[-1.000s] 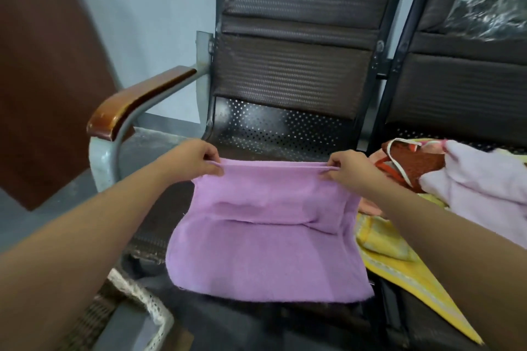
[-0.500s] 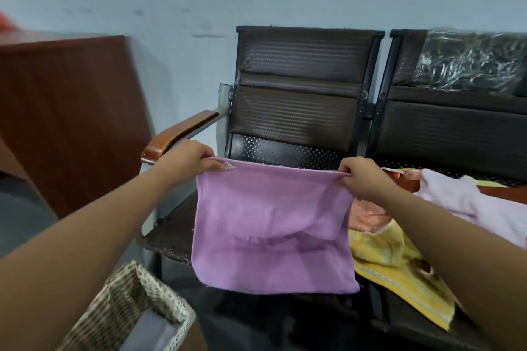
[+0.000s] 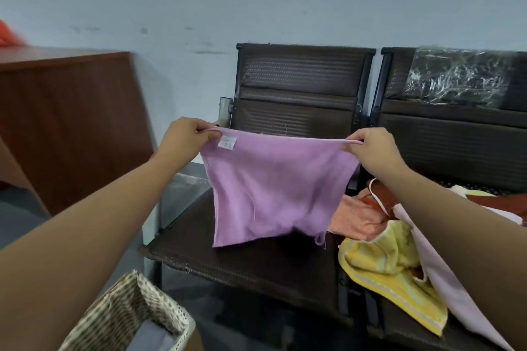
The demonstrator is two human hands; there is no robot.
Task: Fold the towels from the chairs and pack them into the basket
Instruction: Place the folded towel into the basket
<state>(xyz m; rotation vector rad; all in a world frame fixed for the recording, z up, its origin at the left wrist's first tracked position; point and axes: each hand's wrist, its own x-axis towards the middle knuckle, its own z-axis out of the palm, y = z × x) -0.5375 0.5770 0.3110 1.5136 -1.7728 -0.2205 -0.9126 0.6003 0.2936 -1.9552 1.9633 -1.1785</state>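
The purple towel is up in the air, stretched out flat in front of the left chair. The left hand pinches one top corner, fingers curled tight on the hem right by the small white label. The right hand pinches the opposite top corner the same way. The top edge runs taut between them and the cloth hangs down in a rough square. Its bottom edge is low over the seat; whether it touches the seat is hard to tell.

This looks like the fold in progress, with the towel held open and squared up. The next move probably calls for bringing the two corners together, or lowering the towel onto the seat and folding it over. Either way the edges need to line up, and soft cloth like this will sag and skew if one corner slips.

Plenty of work waits on the right-hand seat: a yellow towel spilling over the front edge, an orange towel behind it and a pale pink towel draped under the right forearm. All are unfolded.

The basket sits at bottom left, below the left arm and well apart from the towel, so packing means a swing down and to the left.
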